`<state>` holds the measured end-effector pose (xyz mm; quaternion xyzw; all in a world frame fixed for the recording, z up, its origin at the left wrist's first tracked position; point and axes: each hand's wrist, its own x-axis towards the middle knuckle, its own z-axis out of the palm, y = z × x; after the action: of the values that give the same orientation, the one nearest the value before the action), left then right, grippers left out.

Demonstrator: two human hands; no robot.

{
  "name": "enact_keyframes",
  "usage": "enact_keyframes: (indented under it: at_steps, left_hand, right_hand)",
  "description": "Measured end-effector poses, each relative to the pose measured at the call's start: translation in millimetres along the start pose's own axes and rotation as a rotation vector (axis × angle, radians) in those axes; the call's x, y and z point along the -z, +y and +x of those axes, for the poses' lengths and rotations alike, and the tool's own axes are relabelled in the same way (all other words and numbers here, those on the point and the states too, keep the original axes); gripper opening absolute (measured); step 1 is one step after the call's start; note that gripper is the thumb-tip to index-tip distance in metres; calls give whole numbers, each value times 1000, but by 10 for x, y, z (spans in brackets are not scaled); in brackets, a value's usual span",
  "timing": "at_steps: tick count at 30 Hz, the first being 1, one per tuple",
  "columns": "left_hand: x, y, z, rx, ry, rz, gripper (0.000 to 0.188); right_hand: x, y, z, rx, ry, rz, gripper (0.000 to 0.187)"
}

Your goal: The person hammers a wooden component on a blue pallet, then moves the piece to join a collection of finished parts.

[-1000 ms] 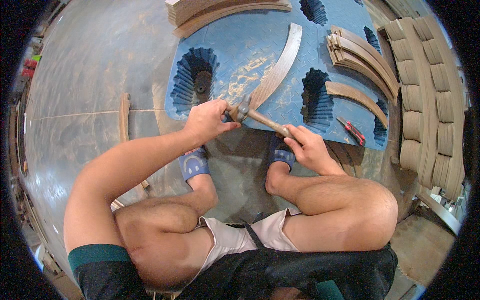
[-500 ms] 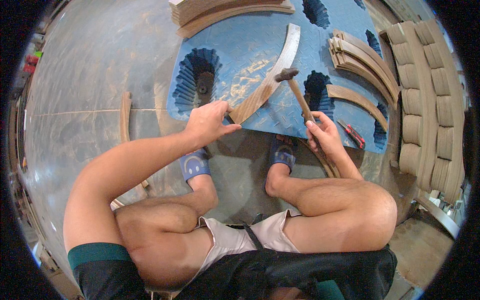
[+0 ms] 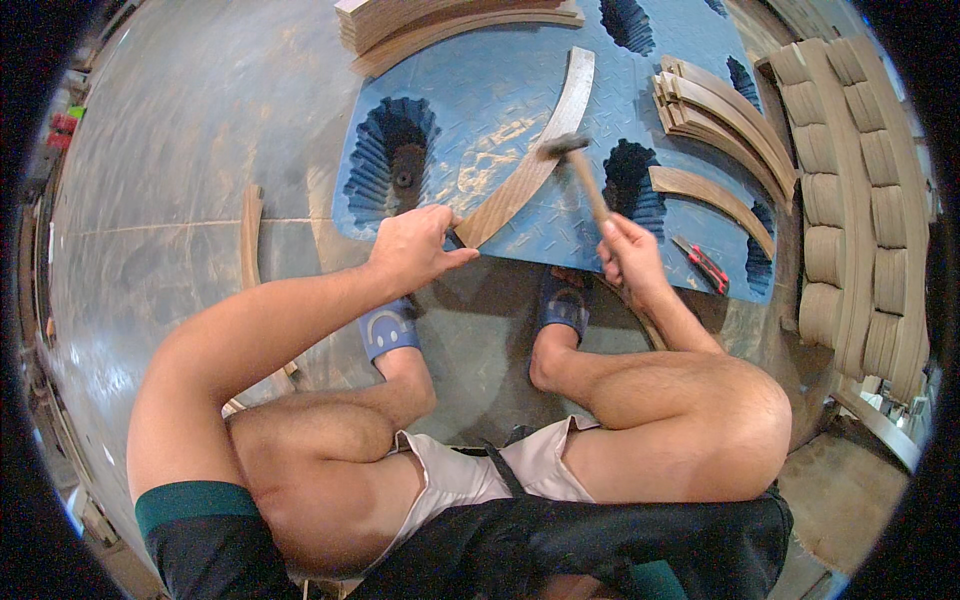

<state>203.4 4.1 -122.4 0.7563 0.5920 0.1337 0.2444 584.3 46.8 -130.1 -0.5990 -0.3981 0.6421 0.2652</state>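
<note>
"What is the biggest thing here?"
"The grey floor (image 3: 170,150). On its far side is a blue pallet (image 3: 470,85) with ribbed holes and pale dust."

"And around it?"
"Right of the pallet stands a tall pile (image 3: 850,200) of curved brown pieces. A person sits at the near edge, bare legs (image 3: 680,420) bent and spread. On the pallet's far left lies a stack (image 3: 460,35) of curved wood; a smaller bundle (image 3: 725,125) lies on its right."

"Where is the piece in hand?"
"That curved strip (image 3: 522,188) lies on the pallet between two holes. Its near end is by the left hand, and it bends away toward the far right. A loose slat (image 3: 715,195) lies just nearer than the bundle. Another piece (image 3: 250,235) rests on the floor at left."

"The hands?"
"The right hand (image 3: 632,255) has its fingers wrapped round the handle of a hammer (image 3: 588,185). The blurred head is over the strip's right edge; I cannot tell if they touch. The left hand (image 3: 412,245) is at the strip's near end, fingers bent, thumb held out; I cannot tell whether they grip."

"Anything smaller?"
"Blue slippers (image 3: 387,330) on the feet, and a red cutter (image 3: 705,265) near the pallet's right corner."
</note>
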Motion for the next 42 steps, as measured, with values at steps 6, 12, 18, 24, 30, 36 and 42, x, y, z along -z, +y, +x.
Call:
enact_keyframes:
  at_steps: [6,12,18,24,30,36,42]
  left_hand:
    - [-17,-49,-92,14,0,53,49]
    - [-56,-57,-22,-40,23,62,50]
    - [-40,-107,-127,14,0,73,53]
    - [-2,-11,-57,3,-5,48,53]
    - [-40,-75,-68,-16,-4,31,49]
    - [-84,-122,-71,20,-6,-25,39]
    - [-51,-127,-81,9,-24,3,44]
  right_hand:
    - [-238,-120,-319,20,-353,-229,44]
    - [54,-239,-13,44,41,3,42]
    - [-343,64,-252,209,-257,-271,38]
    - [-327,-195,-480,786,-82,-828,41]
    - [-408,25,-548,808,-75,-995,47]
    - [-413,-18,-568,716,-193,-966,54]
    - [-385,39,-509,678,-155,-893,53]
